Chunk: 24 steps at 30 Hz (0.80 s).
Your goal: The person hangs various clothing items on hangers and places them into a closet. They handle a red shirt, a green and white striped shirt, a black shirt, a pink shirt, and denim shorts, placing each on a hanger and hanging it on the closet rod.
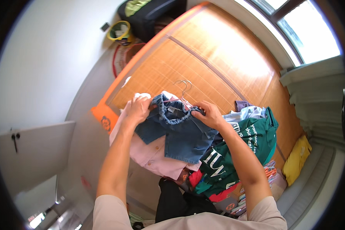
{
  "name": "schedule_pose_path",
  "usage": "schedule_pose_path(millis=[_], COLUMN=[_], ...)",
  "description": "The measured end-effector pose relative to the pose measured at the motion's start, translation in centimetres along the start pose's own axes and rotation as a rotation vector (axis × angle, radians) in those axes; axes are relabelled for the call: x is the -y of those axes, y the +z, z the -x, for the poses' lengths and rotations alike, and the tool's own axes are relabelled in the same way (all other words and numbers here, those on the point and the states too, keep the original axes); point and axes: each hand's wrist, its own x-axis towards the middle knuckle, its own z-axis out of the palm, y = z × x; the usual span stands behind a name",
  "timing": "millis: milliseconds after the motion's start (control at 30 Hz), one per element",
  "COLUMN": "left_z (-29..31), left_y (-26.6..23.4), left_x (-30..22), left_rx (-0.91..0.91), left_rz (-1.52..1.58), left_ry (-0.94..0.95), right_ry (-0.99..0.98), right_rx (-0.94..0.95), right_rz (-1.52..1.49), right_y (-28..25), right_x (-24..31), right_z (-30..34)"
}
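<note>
A pair of blue denim shorts (188, 142) with a gathered elastic waistband hangs between my hands. My left hand (139, 110) grips the waistband at its left end, fingers closed. At the other end my right hand (209, 115) pinches the waistband. Beneath the shorts lies a pale pink buttoned shirt (154, 151). Wire hanger hooks (185, 87) stick up just beyond the waistband, and part of a hanger shows inside it; the rest is hidden by cloth. Close to my right forearm is a dark green garment (253, 140) with white lettering.
The clothes lie on a bed with a tan woven mat (203, 57) and orange edging. Light blue clothing (249, 112) sits beyond the green garment. A yellow cloth item (297, 159) is at the far right. A yellow-rimmed bucket (119, 32) stands past the bed's left edge.
</note>
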Motion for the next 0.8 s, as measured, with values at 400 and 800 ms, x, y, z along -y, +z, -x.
schedule_pose_path(millis=[400,800], left_z=[33.1,56.6], left_y=[-17.3,-17.4], left_x=[-17.7,-29.3], left_rx=[-0.143,-0.507], left_rz=[-0.183,-0.021], left_ry=[-0.524,-0.886], right_ry=[-0.742,-0.868], right_rx=[0.119,0.46], right_rz=[0.435,-0.031], right_y=[5.3,15.7], right_x=[23.5,36.7], right_z=[13.5,21.6])
